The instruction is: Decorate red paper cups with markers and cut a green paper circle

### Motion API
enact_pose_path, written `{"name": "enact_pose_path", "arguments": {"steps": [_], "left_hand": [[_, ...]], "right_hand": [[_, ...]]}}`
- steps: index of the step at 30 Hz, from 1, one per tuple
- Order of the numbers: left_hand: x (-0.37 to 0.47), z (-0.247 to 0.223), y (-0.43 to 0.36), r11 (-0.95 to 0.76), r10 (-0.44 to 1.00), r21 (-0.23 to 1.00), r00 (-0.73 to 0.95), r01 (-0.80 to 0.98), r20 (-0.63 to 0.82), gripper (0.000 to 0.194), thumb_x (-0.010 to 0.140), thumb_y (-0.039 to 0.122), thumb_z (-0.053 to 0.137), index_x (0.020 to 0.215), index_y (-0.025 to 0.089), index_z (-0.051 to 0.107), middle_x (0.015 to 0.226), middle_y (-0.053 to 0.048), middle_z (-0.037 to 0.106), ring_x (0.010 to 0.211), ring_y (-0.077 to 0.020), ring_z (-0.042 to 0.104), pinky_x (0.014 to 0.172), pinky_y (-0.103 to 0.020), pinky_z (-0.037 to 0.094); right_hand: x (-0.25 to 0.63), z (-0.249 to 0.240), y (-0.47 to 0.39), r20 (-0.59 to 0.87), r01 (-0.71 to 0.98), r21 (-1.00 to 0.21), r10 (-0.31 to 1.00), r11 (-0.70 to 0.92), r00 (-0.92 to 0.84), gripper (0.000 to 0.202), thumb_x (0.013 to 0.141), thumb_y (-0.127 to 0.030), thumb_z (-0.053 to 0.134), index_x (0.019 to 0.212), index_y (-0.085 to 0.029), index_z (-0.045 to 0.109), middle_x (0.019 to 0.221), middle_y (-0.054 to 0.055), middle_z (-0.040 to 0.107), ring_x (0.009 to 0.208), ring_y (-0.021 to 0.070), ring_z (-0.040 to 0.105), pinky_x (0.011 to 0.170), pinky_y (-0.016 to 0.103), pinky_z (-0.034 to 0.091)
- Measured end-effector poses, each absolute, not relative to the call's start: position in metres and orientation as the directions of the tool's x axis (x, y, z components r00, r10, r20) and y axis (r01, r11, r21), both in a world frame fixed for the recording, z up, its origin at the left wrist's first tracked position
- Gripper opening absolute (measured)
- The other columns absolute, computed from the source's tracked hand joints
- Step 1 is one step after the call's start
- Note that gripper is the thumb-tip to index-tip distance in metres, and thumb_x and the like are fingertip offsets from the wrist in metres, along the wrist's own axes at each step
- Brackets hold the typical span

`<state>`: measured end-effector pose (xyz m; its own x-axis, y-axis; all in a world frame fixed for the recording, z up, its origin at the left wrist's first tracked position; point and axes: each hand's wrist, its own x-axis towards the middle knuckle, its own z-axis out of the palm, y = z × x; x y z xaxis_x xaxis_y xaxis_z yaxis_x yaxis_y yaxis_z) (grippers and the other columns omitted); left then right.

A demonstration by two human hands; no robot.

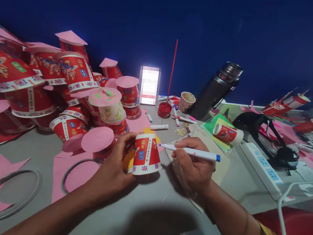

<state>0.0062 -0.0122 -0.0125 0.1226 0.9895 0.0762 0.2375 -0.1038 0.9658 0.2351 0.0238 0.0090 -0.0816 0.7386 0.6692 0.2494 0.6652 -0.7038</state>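
Note:
A red and white paper cup [147, 155], upside down and slightly tilted, is gripped at its left side by my left hand [123, 157]. My right hand [193, 165] pinches a white marker with a blue end [201, 154]. The marker lies nearly level, and its tip points left, at or very close to the cup's right side; contact is hard to tell. Behind the cup, a piece of yellow paper [129, 160] shows partly. A white pen cap or marker [159, 127] lies on the table just beyond the cup.
Stacked red cups with pink paper tops [79, 73] crowd the left. Grey rings [35, 185] lie on pink paper nearer me. A dark thermos [216, 88], a glowing screen [149, 86] and a red pot [164, 110] stand behind. At right are a power strip [262, 165] and headset [284, 156].

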Motion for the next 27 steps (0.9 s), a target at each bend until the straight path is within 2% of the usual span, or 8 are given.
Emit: {"name": "enact_pose_path", "arguments": {"steps": [4,11,18,22,27], "left_hand": [[0.009,-0.014,-0.013,-0.074,0.992,0.971,0.121,0.229,0.048,0.088,0.076,0.032,0.092,0.145,0.028,0.037,0.155,-0.020,0.059,0.145,-0.0383,0.060,0.117,-0.061,0.053],[0.008,-0.017,-0.012,-0.109,0.986,0.963,0.147,0.247,0.074,0.082,0.075,0.030,0.090,0.140,0.028,0.040,0.152,-0.019,0.059,0.145,-0.0367,0.060,0.117,-0.058,0.053],[0.008,-0.015,-0.012,-0.091,0.989,0.966,0.138,0.242,0.058,0.088,0.071,0.034,0.093,0.140,0.029,0.038,0.153,-0.020,0.058,0.144,-0.0386,0.061,0.116,-0.059,0.053],[0.008,-0.015,-0.012,-0.078,0.989,0.962,0.140,0.263,0.042,0.087,0.072,0.038,0.093,0.138,0.030,0.037,0.154,-0.019,0.058,0.143,-0.0382,0.062,0.115,-0.060,0.054],[0.010,-0.012,-0.011,-0.093,0.987,0.969,0.146,0.230,0.060,0.085,0.074,0.034,0.091,0.138,0.028,0.035,0.151,-0.020,0.059,0.141,-0.0358,0.064,0.115,-0.057,0.054]], "right_hand": [[0.234,0.013,0.025,0.699,0.226,-0.668,0.702,0.709,-0.136,0.005,0.096,-0.019,0.067,0.095,-0.022,0.071,0.081,0.003,0.078,0.069,0.0183,0.074,0.065,0.030,0.061],[0.234,0.020,0.025,0.735,0.180,-0.603,0.629,0.777,-0.252,0.011,0.093,-0.013,0.069,0.097,-0.023,0.072,0.084,0.004,0.080,0.075,0.0195,0.077,0.069,0.030,0.063],[0.234,0.018,0.025,0.732,0.216,-0.589,0.628,0.779,-0.265,0.011,0.094,-0.014,0.069,0.098,-0.024,0.073,0.086,0.004,0.080,0.075,0.0197,0.077,0.069,0.031,0.062],[0.235,0.021,0.024,0.730,0.206,-0.586,0.621,0.784,-0.287,0.011,0.092,-0.013,0.067,0.093,-0.023,0.070,0.081,0.003,0.078,0.071,0.0189,0.075,0.065,0.029,0.060],[0.236,0.024,0.023,0.713,0.207,-0.588,0.622,0.782,-0.323,0.009,0.093,-0.015,0.064,0.090,-0.023,0.068,0.076,0.003,0.076,0.064,0.0178,0.072,0.061,0.030,0.057]]}}
